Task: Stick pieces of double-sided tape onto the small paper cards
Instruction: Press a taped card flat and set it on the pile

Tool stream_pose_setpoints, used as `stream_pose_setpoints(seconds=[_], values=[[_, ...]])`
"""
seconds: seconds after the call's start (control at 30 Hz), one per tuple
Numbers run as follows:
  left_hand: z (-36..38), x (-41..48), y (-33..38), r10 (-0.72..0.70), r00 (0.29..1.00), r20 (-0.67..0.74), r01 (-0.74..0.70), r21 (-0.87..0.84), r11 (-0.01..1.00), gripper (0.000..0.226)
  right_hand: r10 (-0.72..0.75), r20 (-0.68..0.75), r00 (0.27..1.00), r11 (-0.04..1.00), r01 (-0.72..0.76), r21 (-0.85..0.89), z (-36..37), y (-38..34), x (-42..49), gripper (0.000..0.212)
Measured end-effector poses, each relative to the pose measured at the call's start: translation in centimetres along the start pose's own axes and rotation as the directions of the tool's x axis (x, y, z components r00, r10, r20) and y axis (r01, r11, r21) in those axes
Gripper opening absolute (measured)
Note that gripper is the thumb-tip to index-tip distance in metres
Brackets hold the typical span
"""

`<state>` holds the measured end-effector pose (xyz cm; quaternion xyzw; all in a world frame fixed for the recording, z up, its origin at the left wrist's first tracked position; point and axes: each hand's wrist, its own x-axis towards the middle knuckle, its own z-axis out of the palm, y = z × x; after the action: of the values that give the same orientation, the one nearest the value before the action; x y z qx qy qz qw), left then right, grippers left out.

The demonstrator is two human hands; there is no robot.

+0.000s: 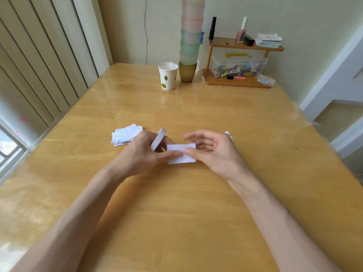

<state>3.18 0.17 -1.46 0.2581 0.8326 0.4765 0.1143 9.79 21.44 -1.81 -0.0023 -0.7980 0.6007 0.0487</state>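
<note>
White paper lies in a loose stack of cards [125, 135] at the left of the tabletop [176, 213], just beyond the left hand. Whether any of these already carry tape is too small to tell, though this looks like the supply waiting its turn.

Next comes the left hand [143, 154], its fingers curled round a tape roll [158, 139] that stands tilted on edge, while its thumb reaches across to the left end of the single card [181, 154] in work. That card sits between the two hands at the middle of the tabletop, slightly above the wood or resting on it; I cannot tell which. No strip of tape is visible on its face, and no free tail shows leading from the roll to the paper.

On the other side, the right hand [213, 152] grasps the card, thumb laid on its upper face and lower fingers curled behind it, the index finger lifted free.

Past that hand, a few white paper scraps [228, 135] peek out, mostly hidden; they may be finished cards or liner bits.

Judging by this, the job is at an early or middle stage: one card is being readied for its piece, and the left stack remains to be worked through.
</note>
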Motion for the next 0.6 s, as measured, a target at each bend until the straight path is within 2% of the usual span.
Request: stream_pose_setpoints(seconds=[0.1,0.17,0.3,0.33,0.47,0.6], values=[[0.2,-0.3,0.8,0.017,0.999,-0.027,-0.020,-0.100,0.995,0.026,0.032,0.002,0.999,0.997,-0.032,0.066,0.4,-0.3,-0.4,0.015],[0.7,-0.3,1.0,0.004,0.999,-0.046,-0.010,-0.137,0.991,0.033,0.030,-0.058,0.998,0.996,-0.025,0.086,1.0,-0.2,-0.4,0.017],[1.4,-0.3,1.1,-0.096,0.992,-0.079,0.065,-0.321,0.945,0.037,0.074,-0.222,0.972,0.982,-0.033,0.184,1.8,-0.1,-0.1,0.045],[1.6,-0.3,1.2,-0.096,0.992,-0.085,0.061,-0.343,0.937,0.037,0.078,-0.248,0.966,0.979,-0.027,0.201,1.9,0.0,-0.1,0.046],[1.8,-0.3,1.3,-0.031,0.979,-0.203,-0.023,-0.258,0.966,0.039,0.105,-0.252,0.962,0.966,-0.039,0.254,2.5,-0.5,-0.6,0.024],[2.1,-0.4,1.7,-0.053,0.975,-0.214,-0.007,-0.267,0.964,0.029,0.064,-0.350,0.935,0.977,0.013,0.214,2.8,-0.7,-0.3,0.034]])
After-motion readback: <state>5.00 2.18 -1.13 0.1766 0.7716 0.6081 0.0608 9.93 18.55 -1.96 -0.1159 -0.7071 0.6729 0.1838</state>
